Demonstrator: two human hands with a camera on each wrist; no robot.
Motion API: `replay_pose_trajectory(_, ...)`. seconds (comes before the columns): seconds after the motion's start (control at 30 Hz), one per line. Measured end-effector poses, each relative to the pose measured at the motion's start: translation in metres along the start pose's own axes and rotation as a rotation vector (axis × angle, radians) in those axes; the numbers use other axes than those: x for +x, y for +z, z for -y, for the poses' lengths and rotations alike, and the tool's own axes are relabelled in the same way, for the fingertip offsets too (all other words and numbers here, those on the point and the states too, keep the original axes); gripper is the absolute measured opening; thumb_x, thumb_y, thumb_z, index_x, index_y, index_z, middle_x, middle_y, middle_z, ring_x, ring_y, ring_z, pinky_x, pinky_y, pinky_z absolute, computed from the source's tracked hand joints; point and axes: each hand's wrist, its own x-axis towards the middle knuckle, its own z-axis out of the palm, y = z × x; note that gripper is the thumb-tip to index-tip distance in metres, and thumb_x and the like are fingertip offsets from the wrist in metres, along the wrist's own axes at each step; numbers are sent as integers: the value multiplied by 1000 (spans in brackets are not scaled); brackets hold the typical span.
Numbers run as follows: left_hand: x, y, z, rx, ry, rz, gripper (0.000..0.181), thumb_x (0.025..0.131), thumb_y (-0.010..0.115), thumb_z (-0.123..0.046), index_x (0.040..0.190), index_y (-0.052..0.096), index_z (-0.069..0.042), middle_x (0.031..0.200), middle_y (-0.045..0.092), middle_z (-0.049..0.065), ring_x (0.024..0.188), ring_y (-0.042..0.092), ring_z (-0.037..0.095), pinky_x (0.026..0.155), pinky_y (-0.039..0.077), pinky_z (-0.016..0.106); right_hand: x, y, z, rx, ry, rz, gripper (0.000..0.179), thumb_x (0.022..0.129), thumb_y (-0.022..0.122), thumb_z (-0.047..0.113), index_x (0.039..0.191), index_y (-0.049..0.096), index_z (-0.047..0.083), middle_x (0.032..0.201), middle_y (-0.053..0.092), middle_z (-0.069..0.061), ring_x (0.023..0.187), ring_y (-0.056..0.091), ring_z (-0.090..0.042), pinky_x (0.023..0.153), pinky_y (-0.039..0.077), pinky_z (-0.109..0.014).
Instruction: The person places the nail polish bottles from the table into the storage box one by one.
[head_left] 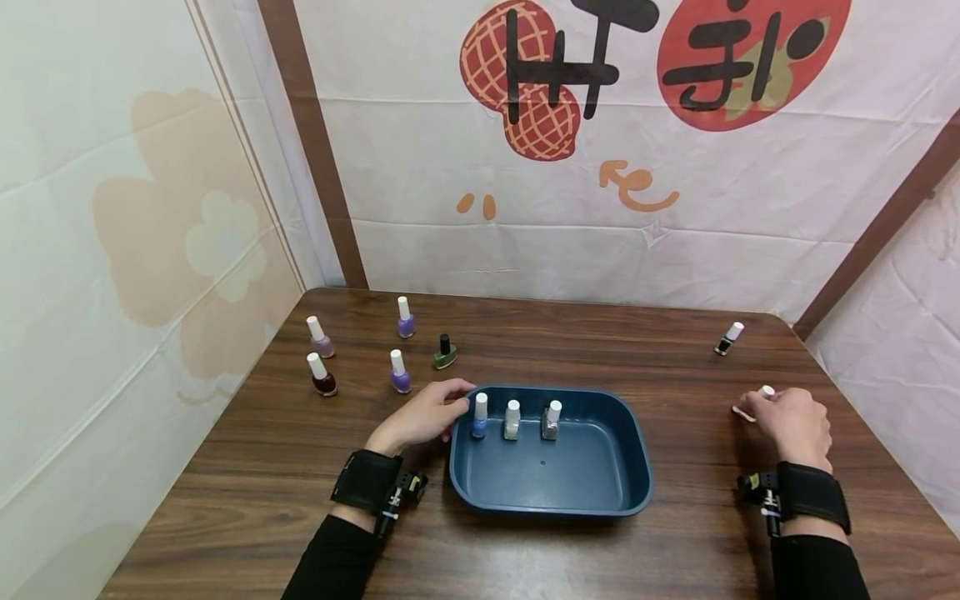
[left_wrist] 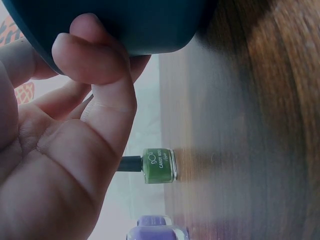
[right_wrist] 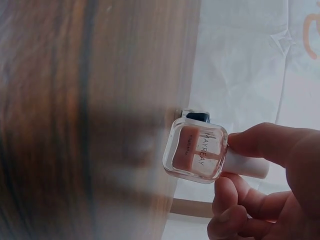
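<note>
My right hand (head_left: 793, 425) pinches the white cap of a clear, square nail polish bottle (right_wrist: 192, 150) with pinkish polish inside. The bottle tilts close over the table at the right. My left hand (head_left: 420, 417) grips the back left corner of a dark blue tray (head_left: 551, 504), fingers bent at its rim; part of them is hidden. Inside the tray stand a blue nail polish bottle (head_left: 479, 427), a pale one (head_left: 512, 429) and a clear, dark-tinted one (head_left: 551, 427), all white-capped and along the back left.
Left of the tray stand a green bottle with a black cap (head_left: 446, 357), purple bottles (head_left: 401, 380) (head_left: 406, 325), a mauve one (head_left: 322, 344) and a dark red one (head_left: 325, 383). A black-labelled bottle (head_left: 724, 343) stands at the back right of the wooden table (head_left: 555, 558).
</note>
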Motion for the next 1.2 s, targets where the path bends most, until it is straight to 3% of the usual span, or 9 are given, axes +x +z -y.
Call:
replay_pose_trajectory(0.23,0,0,1,4,4,0,34,100,44,-13,132,54,-5,96,61,17,57,52,17,55,49,36,-1,2,3,20,-17,11,44,87,57,47,76,70,7,73,49,-8,73,45,-28,55,32,-36)
replay_pose_trajectory(0.6,1,0,0,5,20,7,34,99,43,-11,130,55,-4,96,62,20,54,51,15,52,47,31,-5,2,12,26,-101,4,45,86,59,49,74,69,7,71,53,-6,70,46,-25,51,35,-32)
replay_pose_trajectory(0.77,0,0,0,4,22,7,35,99,43,-10,131,54,-3,100,62,21,54,51,16,52,47,31,-8,4,20,39,-152,-16,46,86,60,48,85,70,3,76,61,-9,70,49,-25,50,36,-31)
replay_pose_trajectory(1.2,0,0,-1,4,31,4,35,99,43,-10,131,54,-3,95,62,19,56,52,18,52,47,30,-19,10,41,51,-250,-14,48,89,60,43,97,67,-4,95,67,-23,75,56,-27,51,39,-30)
